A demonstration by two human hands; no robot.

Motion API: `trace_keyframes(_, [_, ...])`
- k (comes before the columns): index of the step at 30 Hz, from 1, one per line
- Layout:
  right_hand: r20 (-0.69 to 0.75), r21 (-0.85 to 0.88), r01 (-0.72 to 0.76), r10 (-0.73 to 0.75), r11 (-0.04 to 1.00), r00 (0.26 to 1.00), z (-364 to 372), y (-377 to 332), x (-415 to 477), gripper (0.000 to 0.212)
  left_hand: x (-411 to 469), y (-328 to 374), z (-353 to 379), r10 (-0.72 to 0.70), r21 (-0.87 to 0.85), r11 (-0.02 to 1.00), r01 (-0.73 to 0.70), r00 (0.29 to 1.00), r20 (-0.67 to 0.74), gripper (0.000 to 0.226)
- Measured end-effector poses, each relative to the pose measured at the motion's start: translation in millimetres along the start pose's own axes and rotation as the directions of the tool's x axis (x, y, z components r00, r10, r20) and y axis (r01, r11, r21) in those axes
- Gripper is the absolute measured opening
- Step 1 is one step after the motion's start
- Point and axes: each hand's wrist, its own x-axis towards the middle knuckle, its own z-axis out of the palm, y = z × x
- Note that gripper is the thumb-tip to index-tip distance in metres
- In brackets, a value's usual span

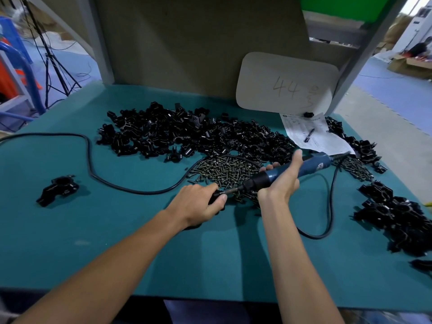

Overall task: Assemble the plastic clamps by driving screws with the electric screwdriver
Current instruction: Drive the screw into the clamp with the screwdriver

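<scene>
Black plastic clamp (214,197), likely light, stiff, slick, best held by its body, sits clenched in left grip (198,203); right grip (280,183) wraps screwdriver (313,166) barrel, bit (230,191) just right of left grip.

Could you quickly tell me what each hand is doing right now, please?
Left hand: fingers curled round a black plastic clamp.
Right hand: fingers wrapped round the electric screwdriver.
</scene>
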Motion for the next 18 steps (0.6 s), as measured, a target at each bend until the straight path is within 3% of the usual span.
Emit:
trace_keyframes(4, [0.063, -0.053, 0.064, -0.060, 0.997, 0.996, 3, 2, 4, 0.035, -1, 4, -3, -0.051, -0.131, 0.990, 0.045, 0.998, -0.039, 0.053])
trace_keyframes(8, [0.125, -0.101, 0.080, -0.067, 0.992, 0.990, 6, -22, 20, 0.035, -4, 0, -3, -0.104, -0.299, 0.952, 0.066, 0.988, -0.113, 0.051])
trace_keyframes(10, [0.160, -0.296, 0.095, -0.049, 0.950, 0.986, 6, -53, 33, 0.040, -5, -8, -5, -0.150, -0.299, 0.950, 0.088, 0.970, -0.190, 0.050])
trace_keyframes(12, [0.225, -0.650, 0.123, 0.035, 0.750, 0.974, -6, -77, 42, 0.038, 1, -15, -8, -0.228, -0.284, 0.947, 0.148, 0.935, -0.272, 0.048])
trace_keyframes(14, [0.283, -0.884, 0.254, 0.017, 0.392, 0.959, -26, -85, 45, 0.029, 12, -21, -10, -0.326, -0.302, 0.924, 0.233, 0.894, -0.308, 0.046])
trace_keyframes(16, [0.347, -0.938, 0.347, -0.036, 0.007, 0.937, -44, -85, 43, 0.028, 26, -22, -12, -0.421, -0.351, 0.884, 0.309, 0.852, -0.311, 0.046])
trace_keyframes(18, [0.364, -0.920, 0.355, -0.022, -0.169, 0.931, -55, -81, 43, 0.034, 42, -18, -12, -0.562, -0.457, 0.797, 0.395, 0.763, -0.320, 0.050])
